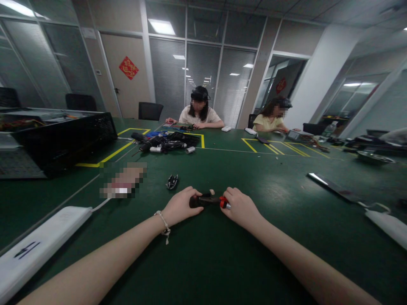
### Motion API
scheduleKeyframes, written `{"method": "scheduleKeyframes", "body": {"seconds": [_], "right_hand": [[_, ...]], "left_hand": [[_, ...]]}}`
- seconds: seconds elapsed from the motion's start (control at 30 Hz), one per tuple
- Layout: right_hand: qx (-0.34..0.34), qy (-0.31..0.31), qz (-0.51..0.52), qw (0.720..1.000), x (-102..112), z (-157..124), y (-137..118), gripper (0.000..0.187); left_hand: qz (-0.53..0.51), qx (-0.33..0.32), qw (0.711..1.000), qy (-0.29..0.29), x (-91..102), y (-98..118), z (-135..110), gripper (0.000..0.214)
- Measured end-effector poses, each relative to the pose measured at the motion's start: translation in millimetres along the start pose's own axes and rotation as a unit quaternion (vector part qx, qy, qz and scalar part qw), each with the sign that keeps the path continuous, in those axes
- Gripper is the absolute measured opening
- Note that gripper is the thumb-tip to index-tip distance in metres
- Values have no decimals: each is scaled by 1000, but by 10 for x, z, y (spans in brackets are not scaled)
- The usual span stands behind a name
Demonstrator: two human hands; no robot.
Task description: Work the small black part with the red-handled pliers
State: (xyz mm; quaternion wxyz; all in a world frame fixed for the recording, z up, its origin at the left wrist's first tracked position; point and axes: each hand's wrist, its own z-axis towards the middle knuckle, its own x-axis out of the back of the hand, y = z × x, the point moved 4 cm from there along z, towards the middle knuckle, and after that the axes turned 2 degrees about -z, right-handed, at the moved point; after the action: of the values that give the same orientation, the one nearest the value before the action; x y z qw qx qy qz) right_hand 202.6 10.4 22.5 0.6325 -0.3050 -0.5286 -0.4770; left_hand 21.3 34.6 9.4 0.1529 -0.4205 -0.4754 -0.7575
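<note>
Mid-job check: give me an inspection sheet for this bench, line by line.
Surface: green table with yellow tape boxes marked on it.
Job's things: black tool with a red collar, held low over the table.
Clutter: small black part just beyond the hands; pile of dark tools further off; black case at left.
Hands: left hand grips the tool's black end; right hand grips its red end.
Cables: white power strip with cord at left; second strip at right.
Surroundings: seated person and another person at the far side; glass partitions.
</note>
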Motion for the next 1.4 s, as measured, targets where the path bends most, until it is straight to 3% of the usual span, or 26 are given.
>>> {"method": "scheduleKeyframes", "body": {"seconds": [1.4], "right_hand": [[-8,6,5,1000,-27,12,12,17]], "left_hand": [[16,19,1000,-6,-6,10,11,35]]}}
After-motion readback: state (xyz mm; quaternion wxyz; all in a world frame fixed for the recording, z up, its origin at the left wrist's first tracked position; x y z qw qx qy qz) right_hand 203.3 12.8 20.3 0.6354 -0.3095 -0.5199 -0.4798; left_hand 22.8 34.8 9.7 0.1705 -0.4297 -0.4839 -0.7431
